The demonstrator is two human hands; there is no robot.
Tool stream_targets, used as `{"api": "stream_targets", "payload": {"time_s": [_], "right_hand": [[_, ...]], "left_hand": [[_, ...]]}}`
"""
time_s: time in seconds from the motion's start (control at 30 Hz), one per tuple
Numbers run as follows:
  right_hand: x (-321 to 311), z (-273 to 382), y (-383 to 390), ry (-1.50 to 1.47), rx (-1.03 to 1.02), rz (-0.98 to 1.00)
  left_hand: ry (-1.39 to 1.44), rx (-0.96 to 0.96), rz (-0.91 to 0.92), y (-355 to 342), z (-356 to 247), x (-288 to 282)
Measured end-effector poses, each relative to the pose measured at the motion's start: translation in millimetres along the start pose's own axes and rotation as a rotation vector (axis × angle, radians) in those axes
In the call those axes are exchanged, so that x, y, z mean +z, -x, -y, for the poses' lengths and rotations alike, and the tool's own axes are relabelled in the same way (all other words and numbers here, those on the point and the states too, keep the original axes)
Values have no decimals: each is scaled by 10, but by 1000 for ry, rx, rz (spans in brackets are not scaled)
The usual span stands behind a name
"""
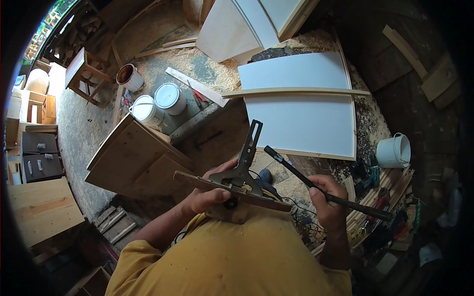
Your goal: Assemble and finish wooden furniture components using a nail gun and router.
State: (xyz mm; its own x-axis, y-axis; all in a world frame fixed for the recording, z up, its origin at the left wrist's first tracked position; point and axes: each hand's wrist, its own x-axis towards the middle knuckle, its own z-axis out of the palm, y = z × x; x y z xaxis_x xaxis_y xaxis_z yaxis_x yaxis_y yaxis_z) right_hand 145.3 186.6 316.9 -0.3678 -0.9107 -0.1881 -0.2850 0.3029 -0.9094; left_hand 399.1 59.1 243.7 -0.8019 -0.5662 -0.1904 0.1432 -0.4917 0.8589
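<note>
My left hand [210, 196] is closed around a metal bracket [241, 173] with a slotted arm that points up and away from me. A curved, narrow bar [266, 201] runs across its base, close to my yellow shirt. In my right hand [328, 200] is a long, slim black rod [298, 173] with a narrower fitted tip. The rod slants from upper left to lower right, its tip near the bracket but apart from it. What exact tool the rod is, I cannot tell.
Ahead lies a white panel [296, 118] with a wooden strip [296, 91] across it. Lidded white buckets [170, 97] and red-handled pliers [199, 96] are beyond brown boards [136, 158]. A white bucket [393, 150] stands right, near power tools and wood strips. Sawdust covers the floor.
</note>
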Motion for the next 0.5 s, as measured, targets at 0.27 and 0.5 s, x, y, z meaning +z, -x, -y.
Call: {"api": "stream_targets", "payload": {"time_s": [0.27,0.5], "right_hand": [[24,207,51,150,-67,165],[94,174,106,153,-78,224]], "left_hand": [[30,27,9,27,-23,-3],[20,19,4,19,17,-51]]}}
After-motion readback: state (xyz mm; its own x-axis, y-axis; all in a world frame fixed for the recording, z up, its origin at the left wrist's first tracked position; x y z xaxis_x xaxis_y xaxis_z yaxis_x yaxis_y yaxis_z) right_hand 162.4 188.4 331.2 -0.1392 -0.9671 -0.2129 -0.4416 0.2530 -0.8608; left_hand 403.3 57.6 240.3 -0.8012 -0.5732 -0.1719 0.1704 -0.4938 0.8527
